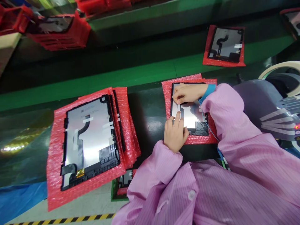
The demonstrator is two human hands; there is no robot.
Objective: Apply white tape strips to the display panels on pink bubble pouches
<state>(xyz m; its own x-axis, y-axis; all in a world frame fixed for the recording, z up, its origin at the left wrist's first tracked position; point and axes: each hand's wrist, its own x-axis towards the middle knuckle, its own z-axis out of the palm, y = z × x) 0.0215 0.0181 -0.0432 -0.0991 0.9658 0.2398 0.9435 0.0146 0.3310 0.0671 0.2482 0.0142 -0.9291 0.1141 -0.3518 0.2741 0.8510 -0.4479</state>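
A screen panel (189,120) with a silvery back and black frame lies on red bubble wrap (167,93) in front of me. My left hand (175,132) rests at the panel's lower left, fingers stretched out and the index fingertip on its silvery back. Over the panel's upper left, my right hand (188,93) has its fingers pinched together close to the surface. What they hold, if anything, is hidden. Just below those fingers a narrow pale strip (178,107) shows. A blue wrist strap (208,91) with a thin cord circles my right wrist.
To the left, another panel (90,134) tops a stack in red bubble wrap. A further panel (227,43) lies at the back right. Red packs (63,37) are piled at the back left. A roll of tape (281,67) and grey equipment (260,103) stand right.
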